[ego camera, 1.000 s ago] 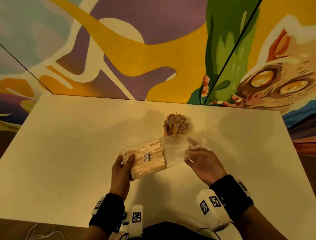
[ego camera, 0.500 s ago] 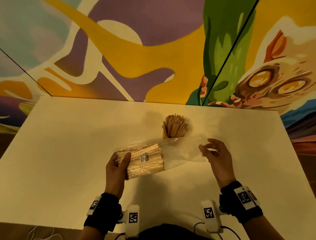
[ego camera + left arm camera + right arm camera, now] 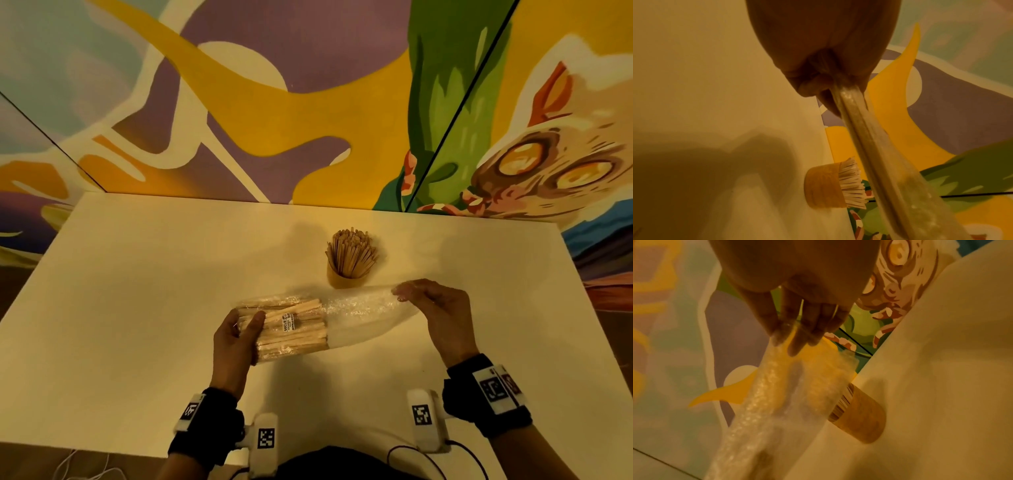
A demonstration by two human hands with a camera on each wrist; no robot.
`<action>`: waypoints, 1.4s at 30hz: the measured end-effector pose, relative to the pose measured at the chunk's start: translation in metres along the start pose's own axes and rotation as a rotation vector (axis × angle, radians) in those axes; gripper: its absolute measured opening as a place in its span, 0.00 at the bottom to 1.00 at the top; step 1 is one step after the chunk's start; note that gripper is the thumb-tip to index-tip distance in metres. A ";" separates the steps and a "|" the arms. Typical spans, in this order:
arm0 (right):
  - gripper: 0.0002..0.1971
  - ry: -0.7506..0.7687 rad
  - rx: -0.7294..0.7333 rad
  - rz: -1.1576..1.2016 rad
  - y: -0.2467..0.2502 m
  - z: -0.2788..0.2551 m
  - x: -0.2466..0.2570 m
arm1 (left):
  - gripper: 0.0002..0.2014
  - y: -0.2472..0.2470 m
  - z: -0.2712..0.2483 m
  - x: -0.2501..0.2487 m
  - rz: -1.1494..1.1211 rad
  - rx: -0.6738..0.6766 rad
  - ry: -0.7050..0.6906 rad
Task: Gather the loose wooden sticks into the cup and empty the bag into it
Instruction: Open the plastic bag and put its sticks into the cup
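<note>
- Painted mural panels [image 3: 274, 102] stood behind the pale surface [image 3: 137, 308]; from my remote seat I saw no loose sticks lying on it.
- I judged the gathering step done: the cup [image 3: 346, 279] stood upright at about 12 o'clock from the hands, packed with sticks [image 3: 351, 251] fanning upward out of its mouth.
- Emptying was still left: the bag [image 3: 359, 315] held its whole bundle [image 3: 291, 329], none of it yet tipped out.
- My left hand [image 3: 236, 339] had its grip clamped on the bundle end, thumb over the top and fingers under it.
- My right hand [image 3: 438, 315] pinched the empty plastic end between thumb and fingertips [image 3: 795, 344], stretching it taut.
- Bag's long axis ran roughly from 9 o'clock to 3 o'clock, rising slightly to the right; the packed end pointed to 9, the slack end to 3.
- Held just nearer me than the cup, the bag was clear of the surface as far as I could tell.
- Whether its mouth was open, I could not tell.
</note>
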State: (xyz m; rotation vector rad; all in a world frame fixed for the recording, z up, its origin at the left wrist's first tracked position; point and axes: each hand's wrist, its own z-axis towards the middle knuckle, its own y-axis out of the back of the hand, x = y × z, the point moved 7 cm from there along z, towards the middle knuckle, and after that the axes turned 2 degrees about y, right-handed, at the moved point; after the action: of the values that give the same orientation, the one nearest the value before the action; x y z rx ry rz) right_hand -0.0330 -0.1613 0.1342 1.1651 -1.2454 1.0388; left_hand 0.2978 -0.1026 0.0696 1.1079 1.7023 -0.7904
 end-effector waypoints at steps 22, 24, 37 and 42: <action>0.14 -0.654 0.537 0.157 -0.070 -0.070 -0.059 | 0.06 0.008 0.001 0.016 -0.002 0.084 0.076; 0.14 -0.603 0.577 0.203 -0.077 -0.072 -0.053 | 0.06 0.010 0.001 0.016 0.001 0.073 0.066; 0.20 -0.379 0.490 0.309 -0.076 -0.052 -0.028 | 0.05 0.005 0.000 0.011 -0.092 0.052 0.087; 0.12 -0.317 0.367 0.158 -0.070 -0.045 -0.031 | 0.06 -0.003 -0.002 -0.002 -0.065 0.059 0.011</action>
State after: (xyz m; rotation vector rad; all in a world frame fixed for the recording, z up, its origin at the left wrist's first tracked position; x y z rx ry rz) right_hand 0.0404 -0.1252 0.0997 1.5792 -1.4493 1.2719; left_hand 0.2952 -0.1029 0.0722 1.1034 1.7408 -0.8821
